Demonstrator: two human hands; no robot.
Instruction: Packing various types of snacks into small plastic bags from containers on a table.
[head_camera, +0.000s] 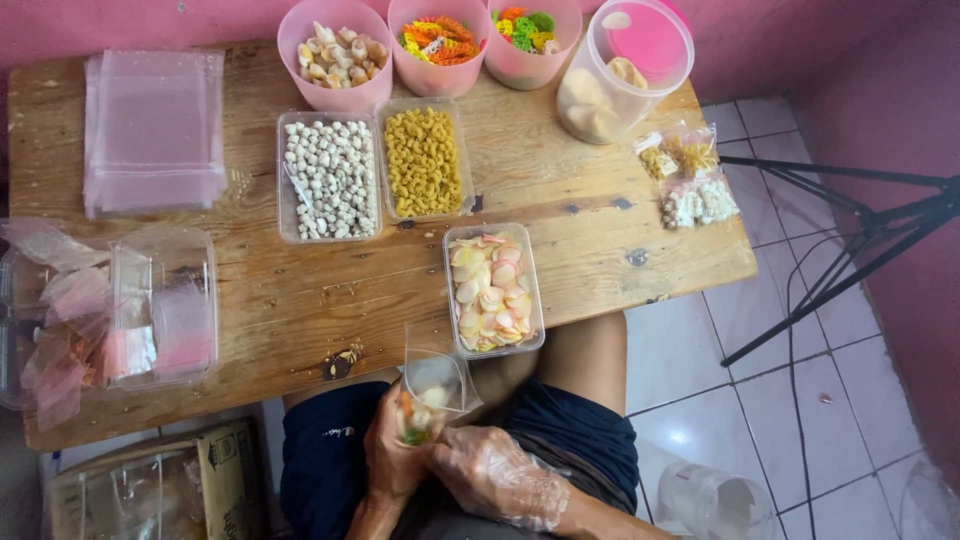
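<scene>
Low in the frame's centre, the left hand (392, 455) grips a small clear bag (432, 392) of mixed crackers, fingers closed around it. The gloved right hand (495, 478) pinches the bag's lower edge. Just above, a tray of pink crackers (493, 288) sits at the wooden table (300, 300) edge.

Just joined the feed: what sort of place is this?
Probably a small home snack-packing spot: a worn wooden table on tiled floor, tubs of raw crackers and a stack of clear bags.
</scene>
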